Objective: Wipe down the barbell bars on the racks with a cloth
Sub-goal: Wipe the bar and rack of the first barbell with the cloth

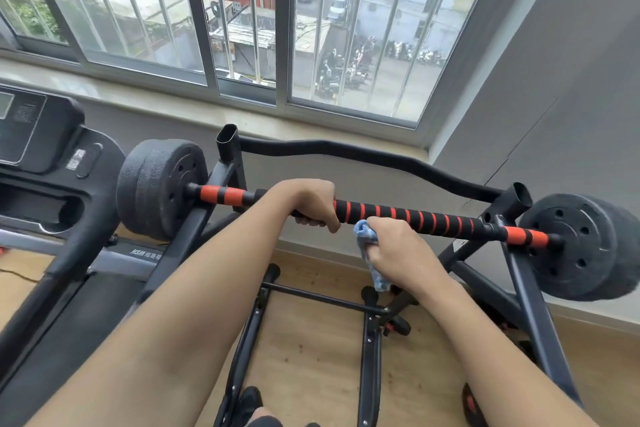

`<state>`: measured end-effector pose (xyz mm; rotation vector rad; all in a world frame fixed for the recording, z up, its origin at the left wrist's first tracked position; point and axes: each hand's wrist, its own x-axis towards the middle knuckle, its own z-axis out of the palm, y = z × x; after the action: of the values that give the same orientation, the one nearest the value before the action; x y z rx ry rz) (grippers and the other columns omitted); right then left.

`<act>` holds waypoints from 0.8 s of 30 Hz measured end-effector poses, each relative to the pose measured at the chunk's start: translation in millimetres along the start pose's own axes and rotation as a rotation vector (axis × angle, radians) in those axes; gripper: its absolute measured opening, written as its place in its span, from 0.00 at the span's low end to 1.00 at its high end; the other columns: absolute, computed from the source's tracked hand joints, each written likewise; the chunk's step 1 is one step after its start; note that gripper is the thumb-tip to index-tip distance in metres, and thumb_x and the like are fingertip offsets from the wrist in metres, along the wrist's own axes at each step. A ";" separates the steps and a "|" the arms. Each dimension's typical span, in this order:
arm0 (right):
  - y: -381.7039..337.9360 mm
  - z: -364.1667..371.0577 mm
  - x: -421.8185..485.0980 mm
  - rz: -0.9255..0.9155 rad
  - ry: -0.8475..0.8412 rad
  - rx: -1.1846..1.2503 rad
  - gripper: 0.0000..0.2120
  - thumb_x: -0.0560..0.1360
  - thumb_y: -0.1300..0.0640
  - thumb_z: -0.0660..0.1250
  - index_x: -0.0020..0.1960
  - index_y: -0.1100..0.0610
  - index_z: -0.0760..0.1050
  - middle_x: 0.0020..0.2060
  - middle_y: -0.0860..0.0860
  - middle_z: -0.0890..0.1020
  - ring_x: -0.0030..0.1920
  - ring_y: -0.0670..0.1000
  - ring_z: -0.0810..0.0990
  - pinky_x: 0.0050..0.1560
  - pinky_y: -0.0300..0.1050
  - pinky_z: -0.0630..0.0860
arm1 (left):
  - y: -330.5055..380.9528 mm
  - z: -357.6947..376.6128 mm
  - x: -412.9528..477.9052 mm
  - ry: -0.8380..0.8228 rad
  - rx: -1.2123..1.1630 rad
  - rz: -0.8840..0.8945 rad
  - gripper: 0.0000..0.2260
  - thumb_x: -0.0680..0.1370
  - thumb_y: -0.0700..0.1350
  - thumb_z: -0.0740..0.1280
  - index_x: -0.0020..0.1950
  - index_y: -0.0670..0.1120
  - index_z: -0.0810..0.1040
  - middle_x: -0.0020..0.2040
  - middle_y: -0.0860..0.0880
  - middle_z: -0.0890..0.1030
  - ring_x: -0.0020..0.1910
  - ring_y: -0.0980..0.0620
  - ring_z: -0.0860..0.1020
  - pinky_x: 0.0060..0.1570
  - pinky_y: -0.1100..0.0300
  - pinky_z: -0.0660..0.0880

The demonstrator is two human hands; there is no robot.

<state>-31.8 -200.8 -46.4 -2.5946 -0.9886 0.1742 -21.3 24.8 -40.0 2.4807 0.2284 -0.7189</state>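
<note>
The bar [398, 214], wrapped in black foam with red stripes, lies across the rack [526, 288], running from 9 o'clock to 3 o'clock and dipping a little toward the right. It carries a pair of black plates [156, 189] at the 9 o'clock end and another plate [581, 246] at the 3 o'clock end.

The left hand [311, 204] reaches forward on a straight bare arm and grasps the bar overhand near its middle, knuckles up, fingers curled under and thumb at the near side.

The right hand [398, 248], also on a bare arm, sits just at 5 o'clock of the left, its fist clenched round a blue cloth [365, 231]. A wad of cloth bulges out at 10 o'clock of the fist, just below the bar; a tail hangs down at 7 o'clock. Whether the cloth touches the bar I cannot tell.

The rack's black legs spread over a wooden floor [311, 357]. A treadmill [52, 156] stands at 9 o'clock, touching or just beside the plates. A barred window [242, 28] fills 12 o'clock. A black shoe [251, 402] shows at 6 o'clock.
</note>
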 end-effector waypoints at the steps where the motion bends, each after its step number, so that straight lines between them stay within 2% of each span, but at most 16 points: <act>1: 0.4 -5.7 4.4 0.000 0.021 -0.009 0.07 0.77 0.54 0.65 0.43 0.50 0.68 0.38 0.48 0.78 0.38 0.55 0.78 0.37 0.51 0.77 | -0.7 0.0 0.0 0.003 0.000 0.001 0.12 0.70 0.47 0.77 0.48 0.41 0.84 0.32 0.47 0.81 0.28 0.48 0.78 0.32 0.57 0.77; 4: -1.3 -17.7 20.3 -0.015 0.083 -0.023 0.07 0.77 0.52 0.66 0.47 0.49 0.67 0.38 0.48 0.78 0.38 0.53 0.77 0.37 0.51 0.77 | -2.0 1.8 0.9 0.017 0.004 0.002 0.11 0.71 0.48 0.77 0.46 0.42 0.84 0.32 0.47 0.82 0.27 0.49 0.78 0.32 0.57 0.77; 8: -2.1 -18.5 34.0 -0.050 0.121 -0.004 0.07 0.75 0.55 0.66 0.45 0.51 0.67 0.37 0.48 0.75 0.38 0.54 0.75 0.37 0.51 0.74 | 0.4 1.4 -3.6 0.050 0.032 0.023 0.08 0.72 0.47 0.75 0.44 0.44 0.83 0.30 0.48 0.81 0.27 0.50 0.78 0.32 0.57 0.78; 11: 1.9 -14.4 39.0 -0.027 0.156 0.024 0.09 0.75 0.57 0.66 0.43 0.51 0.65 0.37 0.50 0.75 0.39 0.55 0.74 0.36 0.49 0.69 | 0.9 4.4 -6.7 0.124 0.157 0.031 0.09 0.70 0.51 0.74 0.44 0.46 0.83 0.30 0.50 0.83 0.27 0.50 0.82 0.34 0.56 0.82; 13: 1.8 -14.6 44.1 0.000 0.136 0.044 0.09 0.75 0.58 0.66 0.42 0.51 0.65 0.36 0.49 0.75 0.38 0.56 0.74 0.36 0.48 0.68 | -0.6 10.8 -7.5 0.249 0.307 0.051 0.11 0.68 0.55 0.72 0.43 0.49 0.82 0.31 0.50 0.83 0.29 0.50 0.83 0.34 0.56 0.82; 16: -3.1 -15.7 54.1 0.051 0.103 0.058 0.08 0.73 0.58 0.65 0.41 0.51 0.66 0.35 0.50 0.76 0.38 0.57 0.75 0.37 0.50 0.72 | -7.6 27.4 -9.3 0.535 0.517 0.129 0.10 0.70 0.56 0.70 0.41 0.50 0.78 0.33 0.52 0.79 0.32 0.47 0.79 0.34 0.57 0.75; 18: -6.7 -13.9 57.8 0.073 0.113 0.044 0.07 0.72 0.58 0.64 0.41 0.53 0.66 0.34 0.51 0.76 0.39 0.58 0.76 0.37 0.50 0.73 | -13.7 44.2 -8.5 0.733 0.629 0.173 0.08 0.72 0.54 0.70 0.39 0.51 0.78 0.34 0.51 0.80 0.31 0.43 0.79 0.32 0.57 0.70; 21: -10.1 -10.3 55.5 0.088 0.115 0.032 0.06 0.73 0.58 0.64 0.42 0.52 0.66 0.35 0.51 0.76 0.39 0.59 0.76 0.38 0.50 0.74 | -17.8 72.1 -5.1 0.994 0.623 0.198 0.05 0.70 0.45 0.72 0.36 0.48 0.77 0.31 0.49 0.81 0.29 0.43 0.79 0.30 0.56 0.71; 22: -10.9 -10.2 53.6 0.094 0.116 0.037 0.06 0.73 0.58 0.64 0.42 0.52 0.66 0.35 0.51 0.76 0.39 0.58 0.77 0.39 0.51 0.75 | -16.0 73.5 -5.8 1.012 0.630 0.181 0.04 0.70 0.45 0.71 0.37 0.49 0.78 0.32 0.49 0.82 0.30 0.43 0.80 0.30 0.56 0.72; 24: -12.0 -11.7 50.5 0.101 0.112 0.036 0.06 0.74 0.57 0.64 0.42 0.51 0.66 0.36 0.52 0.76 0.40 0.58 0.77 0.41 0.52 0.76 | -9.6 62.8 -14.4 0.885 0.632 0.138 0.04 0.72 0.50 0.71 0.42 0.51 0.79 0.37 0.51 0.82 0.35 0.45 0.80 0.33 0.56 0.70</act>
<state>1.3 -162.3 -30.5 -2.5919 -0.8097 0.0704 -64.3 -1.5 -81.3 3.2276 0.1495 0.4983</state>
